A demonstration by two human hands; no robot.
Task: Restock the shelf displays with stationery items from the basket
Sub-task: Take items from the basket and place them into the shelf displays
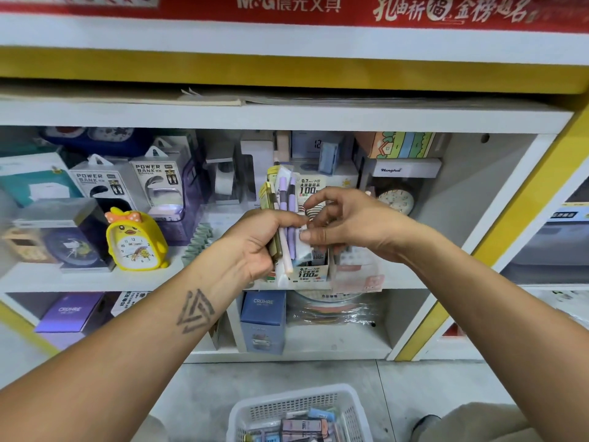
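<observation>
My left hand (pixel 255 240) grips a bundle of packaged pens (pixel 284 202), lilac, white and yellow-green, held upright in front of the middle shelf. My right hand (pixel 344 221) pinches a small white pack (pixel 304 229) at the right side of that bundle, thumb and fingertips curled on it. Just behind and below the hands stands a cardboard display box of 0.7 HB pencil leads (pixel 310 272) on the shelf (pixel 47 275). The white plastic basket (pixel 350 406) sits on the floor at the bottom, with several stationery packs inside.
A yellow duck alarm clock (pixel 135 242) and boxed power banks (pixel 134 183) stand on the shelf to the left. A round clock (pixel 396 199) is at the right. CRUHRE boxes (pixel 263 320) fill the lower shelf. My knee (pixel 497 422) is at bottom right.
</observation>
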